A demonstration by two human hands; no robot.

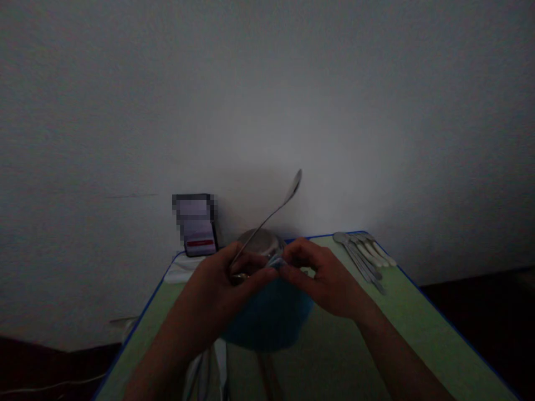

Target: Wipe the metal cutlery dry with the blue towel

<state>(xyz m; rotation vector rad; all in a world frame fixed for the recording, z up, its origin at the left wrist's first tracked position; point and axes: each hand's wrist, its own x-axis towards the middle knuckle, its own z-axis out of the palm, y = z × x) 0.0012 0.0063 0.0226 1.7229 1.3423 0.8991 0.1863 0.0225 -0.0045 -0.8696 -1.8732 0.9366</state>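
My left hand [223, 292] is closed around the handle of a metal spoon [272, 213], whose bowl points up and to the right. Its thumb and fingers also pinch a gathered edge of a blue cloth [270, 320]. The fingers of my right hand [324, 273] are closed on the same gathered edge, right beside the left thumb. Below both hands the cloth hangs over the green table [346, 356]. Just behind them stands a round metal container [261, 240], partly hidden by my fingers.
Several spoons and white-handled pieces of cutlery [361, 250] lie at the table's back right. A phone [198, 225] leans upright at the back left, by a white object [181, 270]. More cutlery [221, 362] lies near the front. A wall [267, 100] rises behind the table.
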